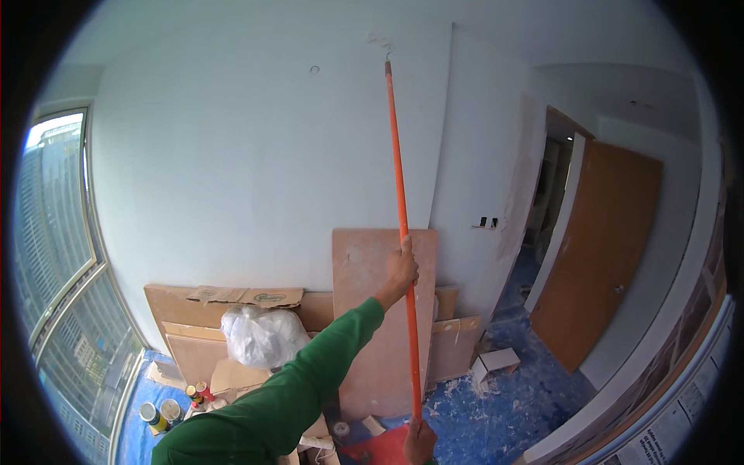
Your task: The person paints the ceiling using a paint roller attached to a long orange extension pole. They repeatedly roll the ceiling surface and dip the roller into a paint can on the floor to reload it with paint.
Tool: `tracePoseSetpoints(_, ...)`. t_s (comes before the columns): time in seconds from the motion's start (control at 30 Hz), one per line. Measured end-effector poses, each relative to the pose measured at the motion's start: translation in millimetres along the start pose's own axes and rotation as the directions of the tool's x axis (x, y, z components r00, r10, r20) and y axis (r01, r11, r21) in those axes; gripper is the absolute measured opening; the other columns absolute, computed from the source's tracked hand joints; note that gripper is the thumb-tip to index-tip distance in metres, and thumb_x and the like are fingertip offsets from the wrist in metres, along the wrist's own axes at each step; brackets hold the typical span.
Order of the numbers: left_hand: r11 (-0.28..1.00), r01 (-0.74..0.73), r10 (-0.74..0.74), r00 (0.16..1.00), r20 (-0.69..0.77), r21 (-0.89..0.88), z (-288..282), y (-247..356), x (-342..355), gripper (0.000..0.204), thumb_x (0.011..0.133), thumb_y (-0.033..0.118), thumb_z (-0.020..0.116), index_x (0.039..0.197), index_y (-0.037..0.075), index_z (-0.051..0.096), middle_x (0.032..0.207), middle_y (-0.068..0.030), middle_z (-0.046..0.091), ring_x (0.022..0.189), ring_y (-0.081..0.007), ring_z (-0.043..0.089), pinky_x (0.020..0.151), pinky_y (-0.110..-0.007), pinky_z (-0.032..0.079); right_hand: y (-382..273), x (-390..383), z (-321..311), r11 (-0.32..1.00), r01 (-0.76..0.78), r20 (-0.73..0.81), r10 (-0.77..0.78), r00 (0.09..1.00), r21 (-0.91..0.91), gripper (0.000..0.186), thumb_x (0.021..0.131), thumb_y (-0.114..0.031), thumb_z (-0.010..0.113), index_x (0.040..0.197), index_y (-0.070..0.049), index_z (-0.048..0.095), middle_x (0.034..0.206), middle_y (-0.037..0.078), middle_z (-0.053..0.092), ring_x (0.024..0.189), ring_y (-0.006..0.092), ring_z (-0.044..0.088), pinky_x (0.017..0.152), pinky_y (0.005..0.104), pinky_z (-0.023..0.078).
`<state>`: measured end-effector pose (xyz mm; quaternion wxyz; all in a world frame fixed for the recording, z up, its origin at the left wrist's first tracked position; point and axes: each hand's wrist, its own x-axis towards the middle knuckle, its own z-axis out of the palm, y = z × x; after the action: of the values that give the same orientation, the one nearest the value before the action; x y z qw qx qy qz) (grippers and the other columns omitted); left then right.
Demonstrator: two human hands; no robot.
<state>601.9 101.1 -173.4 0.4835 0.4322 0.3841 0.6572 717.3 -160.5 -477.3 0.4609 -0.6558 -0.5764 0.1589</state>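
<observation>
A long orange pole (401, 201) rises almost upright in front of the white wall (256, 163), its top end with a small metal tip touching high up near the ceiling. My left hand (401, 267), on a green-sleeved arm, grips the pole at its middle. My right hand (419, 440) grips the pole's lower end at the bottom edge of the view. What is fitted on the tip is too small to tell.
Brown boards (380, 310) and flattened cardboard (232, 298) lean against the wall, with a white plastic bag (263, 335) and small cans (159, 415) on the blue floor covering (496, 403). A small white box (496, 363) lies near an open wooden door (597, 263). A large window (62, 256) is on the left.
</observation>
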Motion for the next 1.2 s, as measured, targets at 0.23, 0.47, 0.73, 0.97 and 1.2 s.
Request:
tracePoseSetpoints(0.23, 0.982, 0.191, -0.19, 0.979, -0.079, 0.008, -67.4, -111.2, -108.6, 0.05, 0.095, 0.055, 0.04, 0.071, 0.011, 0.042, 0.049, 0.0025, 0.037, 0.034, -0.0109, 0.039, 0.032, -0.029, 0.034, 57.2, -136.7, -14.1, 0.989, 0.037, 0.144, -0.017, 0.989, -0.14, 0.041, 0.096, -0.038, 0.046, 0.089, 0.0, 0.061, 0.063, 0.016, 0.059, 0.051, 0.0281, 0.055, 0.049, 0.0419, 0.042)
tracePoseSetpoints(0.47, 0.971, 0.238, -0.238, 0.97, -0.054, -0.004, -73.0, -107.6, -202.2, 0.052, 0.095, 0.056, 0.039, 0.072, 0.01, 0.041, 0.049, 0.0026, 0.037, 0.036, -0.0099, 0.041, 0.033, -0.027, 0.034, 82.3, -175.6, -28.7, 0.997, -0.073, 0.292, 0.067, 0.954, 0.007, 0.038, 0.096, -0.036, 0.047, 0.09, -0.002, 0.06, 0.059, 0.011, 0.055, 0.047, 0.023, 0.051, 0.045, 0.0376, 0.04)
tracePoseSetpoints(0.73, 0.998, 0.041, -0.044, 0.998, -0.041, -0.056, -92.5, -5.1, -153.6, 0.051, 0.094, 0.057, 0.04, 0.072, 0.011, 0.038, 0.05, 0.0038, 0.032, 0.036, -0.0086, 0.032, 0.033, -0.026, 0.027, 5.5, -137.9, -14.5, 0.543, -0.515, 0.622, -0.017, 0.783, 0.663, 0.033, 0.096, -0.035, 0.048, 0.091, -0.004, 0.059, 0.055, 0.006, 0.05, 0.042, 0.0171, 0.047, 0.041, 0.0328, 0.038)
tracePoseSetpoints(0.97, 0.997, 0.059, -0.062, 0.995, -0.077, -0.042, -150.6, 37.7, -98.0, 0.053, 0.094, 0.059, 0.039, 0.068, 0.013, 0.036, 0.05, 0.0042, 0.029, 0.036, -0.0085, 0.027, 0.034, -0.026, 0.024, -4.4, -131.4, 69.5, 0.398, -0.622, 0.702, -0.083, 0.707, 0.674, 0.024, 0.097, -0.03, 0.049, 0.091, -0.007, 0.054, 0.053, -0.002, 0.041, 0.039, 0.0084, 0.039, 0.035, 0.0248, 0.032)
tracePoseSetpoints(1.2, 0.999, 0.024, -0.023, 1.0, 0.009, -0.041, -175.6, 57.7, -22.4, 0.055, 0.092, 0.061, 0.039, 0.065, 0.014, 0.033, 0.05, 0.0036, 0.029, 0.037, -0.0099, 0.026, 0.035, -0.029, 0.024, -11.1, -95.0, 144.7, 0.837, 0.542, -0.065, -0.546, 0.835, -0.071, 0.023, 0.094, -0.023, 0.054, 0.104, -0.005, 0.063, 0.072, 0.007, 0.056, 0.063, 0.017, 0.055, 0.051, 0.0363, 0.043)
